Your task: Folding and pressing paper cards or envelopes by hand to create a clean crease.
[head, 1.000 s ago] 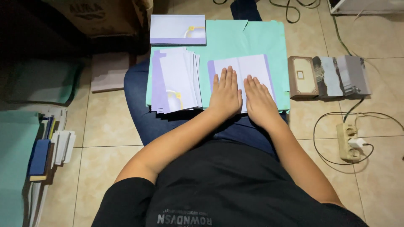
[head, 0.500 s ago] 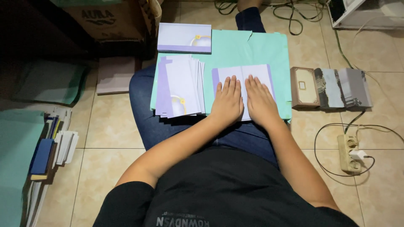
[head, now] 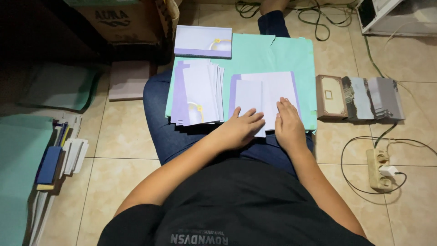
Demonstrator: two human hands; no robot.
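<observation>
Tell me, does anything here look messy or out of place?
Little stands out. The stack of lilac cards is fanned unevenly, and cables trail loose across the floor tiles by the power strip.

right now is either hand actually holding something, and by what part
Nothing is gripped. Both hands lie flat on the white and lilac folded card: the left hand presses its near left flap, the right hand its near right half.

Lower edge of folded white card [head: 264, 98] hidden beneath left hand [head: 240, 128] and right hand [head: 287, 125]; forearms cut off below.
</observation>
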